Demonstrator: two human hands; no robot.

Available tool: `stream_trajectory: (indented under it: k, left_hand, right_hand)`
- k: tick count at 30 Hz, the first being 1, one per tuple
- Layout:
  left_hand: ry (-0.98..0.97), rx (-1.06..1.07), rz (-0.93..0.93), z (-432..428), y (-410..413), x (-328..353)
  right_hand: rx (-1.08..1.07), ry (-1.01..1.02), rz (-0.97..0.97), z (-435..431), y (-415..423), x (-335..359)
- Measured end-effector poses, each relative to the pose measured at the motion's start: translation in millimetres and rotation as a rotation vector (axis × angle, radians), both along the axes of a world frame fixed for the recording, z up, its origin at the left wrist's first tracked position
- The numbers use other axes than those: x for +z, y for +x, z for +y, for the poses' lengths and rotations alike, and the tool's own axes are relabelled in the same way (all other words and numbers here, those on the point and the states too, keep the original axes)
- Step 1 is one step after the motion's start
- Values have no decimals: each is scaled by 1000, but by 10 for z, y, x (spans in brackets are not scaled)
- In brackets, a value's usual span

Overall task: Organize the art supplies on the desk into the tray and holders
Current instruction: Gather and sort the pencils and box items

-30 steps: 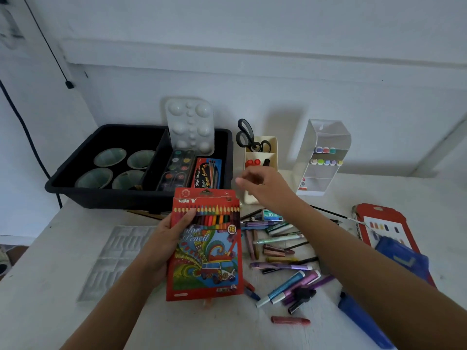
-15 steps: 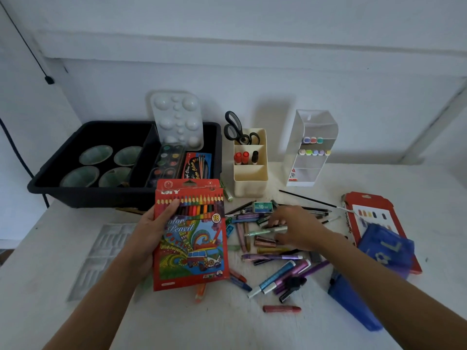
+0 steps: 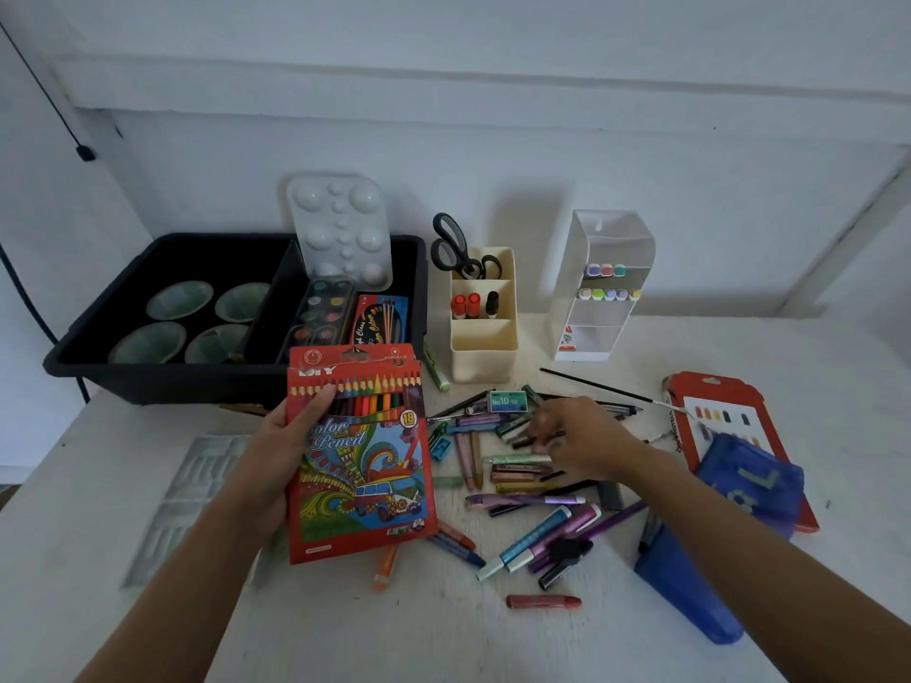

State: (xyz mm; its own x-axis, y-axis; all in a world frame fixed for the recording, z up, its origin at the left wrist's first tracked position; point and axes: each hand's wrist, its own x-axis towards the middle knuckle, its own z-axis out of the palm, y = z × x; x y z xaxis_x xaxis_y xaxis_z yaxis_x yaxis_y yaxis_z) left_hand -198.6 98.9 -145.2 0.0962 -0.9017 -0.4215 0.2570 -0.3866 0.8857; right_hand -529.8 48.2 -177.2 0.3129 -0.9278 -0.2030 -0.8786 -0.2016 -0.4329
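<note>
Holds a red pencil box in the left hand, middle of the frame, thumb curled over its front, just before the black tray. Says "Color Pencil" and "18". Has the right hand among the crayons on the tabletop, fingers bent; cannot tell if pinching one. Close by, a small box marked "No 10".

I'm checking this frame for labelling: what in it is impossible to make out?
Head view only.
- Right hand: fingertips blur into the crayon pile, so a pinch is unclear.
- Desk under the color pencil box, held by the left hand: hidden by the box.
- Red card pack: lower part covered by the blue pouch.
- Markers in the clear holder: labels too small.
</note>
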Motion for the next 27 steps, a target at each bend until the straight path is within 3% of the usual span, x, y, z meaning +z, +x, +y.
stream_trajectory:
  k: [10,12,16,19,23,27]
  left_hand:
    - [9,5,-5,-18,-86,45]
    - [5,1,-9,-28,-88,57]
    - [5,0,-20,-37,-71,80]
    - [7,-31,-51,-41,-65,99]
    - [5,-87,-98,-23,-88,134]
    - [-9,-171,-129,11,-88,213]
  right_hand:
    - [62,-148,166,-49,49,-13]
    - [38,-118,45,-74,75,-7]
    - [-63,-36,-453,-177,215,307]
    - [-69,-51,-678,-251,393,548]
    - [-18,-77,-715,-338,739,658]
    - [125,-236,-554,-430,1009,717]
